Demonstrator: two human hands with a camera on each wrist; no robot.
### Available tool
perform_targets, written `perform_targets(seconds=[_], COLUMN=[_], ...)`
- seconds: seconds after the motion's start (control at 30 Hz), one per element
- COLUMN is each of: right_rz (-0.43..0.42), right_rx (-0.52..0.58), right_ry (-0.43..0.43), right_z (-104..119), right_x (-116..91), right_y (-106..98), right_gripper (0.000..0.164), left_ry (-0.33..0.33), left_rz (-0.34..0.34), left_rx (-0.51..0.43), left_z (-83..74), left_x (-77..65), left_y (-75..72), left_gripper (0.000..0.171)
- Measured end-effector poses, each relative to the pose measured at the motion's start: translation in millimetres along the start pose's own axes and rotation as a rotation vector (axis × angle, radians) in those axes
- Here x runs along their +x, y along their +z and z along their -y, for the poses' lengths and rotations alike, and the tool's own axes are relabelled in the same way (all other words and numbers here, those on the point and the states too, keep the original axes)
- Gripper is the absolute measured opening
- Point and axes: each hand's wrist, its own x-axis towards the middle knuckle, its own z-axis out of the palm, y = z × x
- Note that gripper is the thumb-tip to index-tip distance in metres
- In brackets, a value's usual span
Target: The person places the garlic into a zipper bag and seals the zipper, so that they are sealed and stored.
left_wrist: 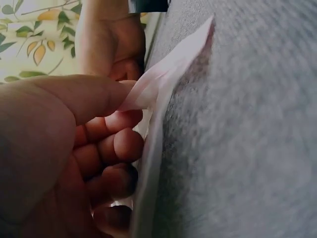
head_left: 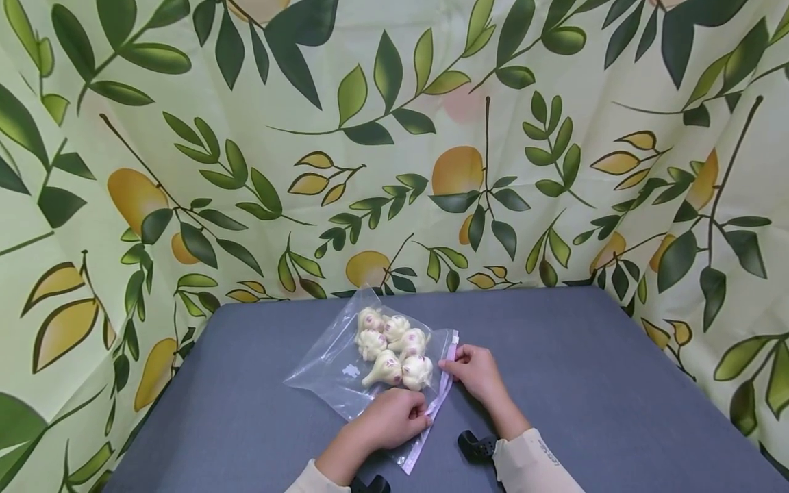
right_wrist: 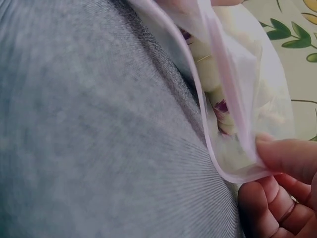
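Note:
A clear zip bag [head_left: 323,373] lies on the table with several garlic bulbs [head_left: 383,368] inside it. Its pink-edged mouth [head_left: 425,438] runs along the right side. My left hand [head_left: 394,414] pinches the mouth's near part between thumb and fingers, and the left wrist view shows the pink strip [left_wrist: 173,64] folded at the thumb tip. Farther along, my right hand [head_left: 477,370] pinches the far end of the same mouth. In the right wrist view the two pink edges [right_wrist: 200,91] stand apart, with purple-marked garlic visible between them.
A grey cloth-covered table [head_left: 555,356] spreads around the bag. Leaf-and-fruit patterned fabric [head_left: 401,171] hangs behind it and on both sides. A black wrist device [head_left: 474,446] sits by the right sleeve, and another by the left.

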Motion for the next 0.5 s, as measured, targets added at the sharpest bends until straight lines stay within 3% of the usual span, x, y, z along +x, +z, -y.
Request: perform_targets(seconds=[0.33, 0.5], right_rz=[-0.021, -0.012], right_rx=[-0.13, -0.169], right_ry=[-0.028, -0.038], right_z=[-2.6, 0.3], right_x=[3.9, 4.9], right_y=[-0.2, 0.6], right_gripper=[0.022, 0.022], left_ry=[-0.053, -0.118], left_rz=[0.064, 0.087], left_rx=[0.101, 0.032], left_z=[-11.1, -9.2], left_x=[2.3, 2.6], left_y=[7.0, 9.2], left_gripper=[0.034, 0.03])
